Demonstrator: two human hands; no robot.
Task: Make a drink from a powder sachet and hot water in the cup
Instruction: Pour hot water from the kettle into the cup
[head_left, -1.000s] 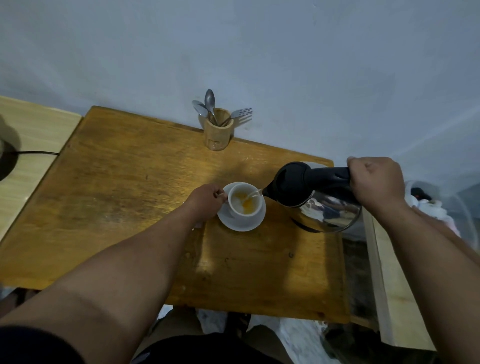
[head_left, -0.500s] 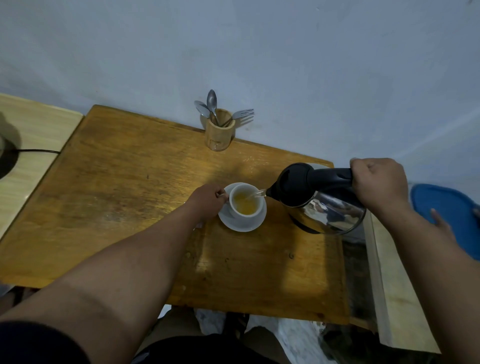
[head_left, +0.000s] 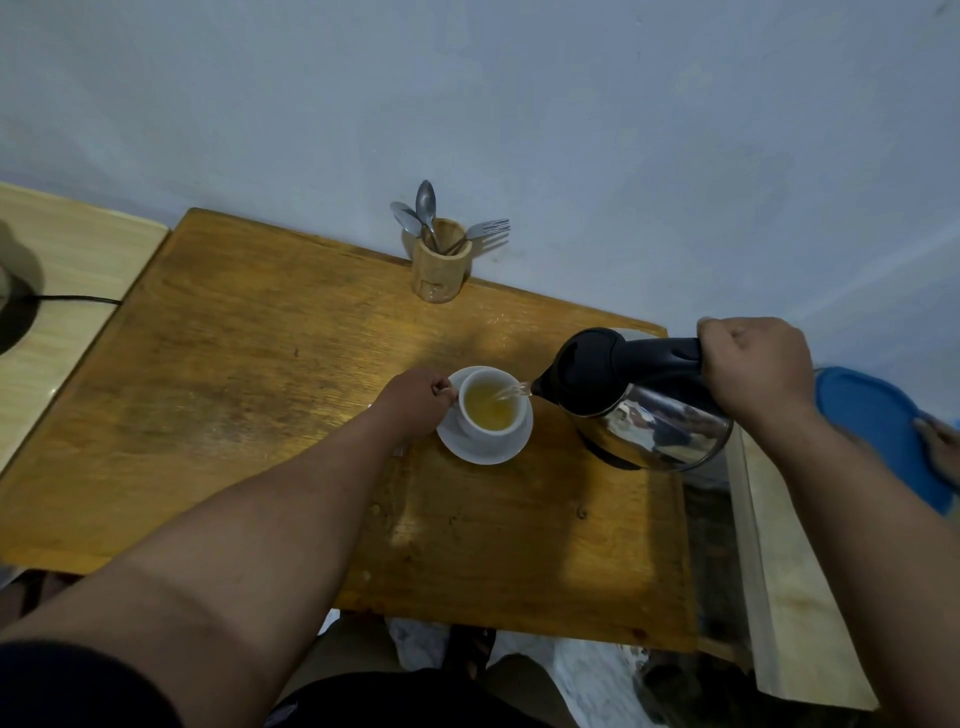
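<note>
Head view of a wooden surface set against a pale wall. A white cup stands on a white saucer toward the right-centre of the surface; the cup holds yellow-orange liquid that reaches well up its inner wall. The left hand lies at the cup's left side, its fingers pinched on the cup handle. The right hand is wrapped in a closed fist around the black handle of a kettle, which has a black lid and a polished steel body. The kettle is held above the surface and tilted to the left, its spout just beside and slightly above the cup's right rim. A thin stream of water runs from the spout into the cup.

At the far edge of the surface, next to the wall, a wooden utensil holder stands upright with two spoons and a fork in it. To the left, a lighter wooden top adjoins the surface, and a black cable crosses it. At the right edge of the picture a blue round object shows behind the right forearm, possibly a lid or tray; the view is too partial to tell. A small pale item lies on the surface just under the left wrist, mostly hidden.
</note>
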